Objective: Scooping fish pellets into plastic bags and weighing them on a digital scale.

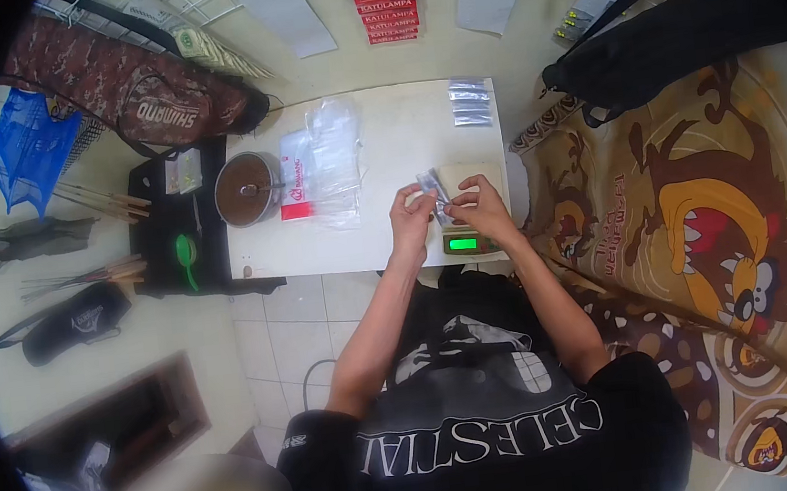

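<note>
A small, narrow clear plastic packet (431, 182) is pinched between both hands near the table's front right. My left hand (410, 216) grips its left side with thumb and fingers. On the other side, the fingertips of my right hand (485, 213) hold its lower right edge. Beneath and beside the right hand lies a pale digital scale (464, 175), partly covered by it, with its display lit green. Several similar flat packets (472, 113) lie in a row at the table's back right corner. What is inside the held packet cannot be made out.
A metal bowl (219, 205) of brown granular material with a spoon (259, 188) stands on the left of the white table (389, 131). Clear plastic bags (333, 151) lie beside it. A black stand (164, 266) adjoins the left edge; a cartoon-print cloth (637, 198) borders the right.
</note>
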Demonstrator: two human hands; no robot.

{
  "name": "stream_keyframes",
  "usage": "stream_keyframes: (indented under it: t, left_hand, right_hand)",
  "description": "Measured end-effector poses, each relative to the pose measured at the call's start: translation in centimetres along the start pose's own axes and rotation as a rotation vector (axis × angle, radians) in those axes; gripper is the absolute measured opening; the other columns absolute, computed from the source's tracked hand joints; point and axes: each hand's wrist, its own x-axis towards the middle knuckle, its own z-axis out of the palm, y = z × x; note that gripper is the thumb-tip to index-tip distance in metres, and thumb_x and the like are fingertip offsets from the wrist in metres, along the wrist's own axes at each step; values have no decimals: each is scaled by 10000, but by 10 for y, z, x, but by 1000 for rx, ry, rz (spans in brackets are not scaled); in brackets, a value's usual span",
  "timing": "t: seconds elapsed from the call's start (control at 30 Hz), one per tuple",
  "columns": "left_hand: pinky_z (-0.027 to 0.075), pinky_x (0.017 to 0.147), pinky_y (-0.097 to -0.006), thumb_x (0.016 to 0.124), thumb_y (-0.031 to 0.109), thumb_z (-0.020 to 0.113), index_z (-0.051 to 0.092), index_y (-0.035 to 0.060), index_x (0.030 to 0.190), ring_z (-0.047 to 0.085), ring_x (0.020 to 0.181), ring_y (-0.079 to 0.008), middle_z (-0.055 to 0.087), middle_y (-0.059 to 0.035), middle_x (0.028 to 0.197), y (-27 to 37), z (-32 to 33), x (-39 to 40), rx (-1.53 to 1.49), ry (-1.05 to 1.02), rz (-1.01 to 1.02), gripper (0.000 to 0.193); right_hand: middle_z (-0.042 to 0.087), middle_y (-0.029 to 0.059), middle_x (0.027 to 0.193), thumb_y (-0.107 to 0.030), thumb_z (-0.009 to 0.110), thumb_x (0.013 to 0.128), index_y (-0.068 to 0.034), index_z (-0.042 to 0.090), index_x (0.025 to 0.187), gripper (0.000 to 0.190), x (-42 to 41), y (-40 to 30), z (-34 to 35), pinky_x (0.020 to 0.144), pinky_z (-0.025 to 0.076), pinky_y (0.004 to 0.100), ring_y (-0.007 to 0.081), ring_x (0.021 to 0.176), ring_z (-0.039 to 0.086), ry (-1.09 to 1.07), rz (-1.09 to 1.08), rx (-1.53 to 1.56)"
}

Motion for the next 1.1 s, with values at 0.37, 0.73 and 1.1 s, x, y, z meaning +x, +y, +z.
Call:
stream_keyframes:
  t: [0.37, 0.73, 1.1]
  left_hand:
    - [504, 676, -244, 850, 60, 652, 593, -7, 989, 604, 747, -96, 658, -61, 865, 23, -15, 4, 179, -270, 36, 165]
    - [539, 582, -233, 835, 68, 681, 565, -1, 896, 653, 719, -133, 662, -101, 807, 30, -1, 5, 123, -270, 131, 149]
    - [425, 448, -207, 836, 171, 701, 585, 17, 854, 581, 525, -85, 641, -56, 713, 37, 2, 11, 457, -295, 123, 193]
  right_hand:
    - [599, 97, 890, -47, 652, 819, 4, 484, 1068, 304, 7, -1, -24, 669, 505, 255, 142, 794, 612, -139, -161, -38]
    - [659, 100, 884, -53, 671, 824, 38, 575, 1072, 281, 3, -6, -23, 633, 491, 239, 124, 782, 639, -119, -198, 52]
    - [674, 116, 866, -41, 682, 812, 45, 601, 1026, 245, 1, -5, -34, 585, 495, 244, 141, 727, 664, -42, -175, 52]
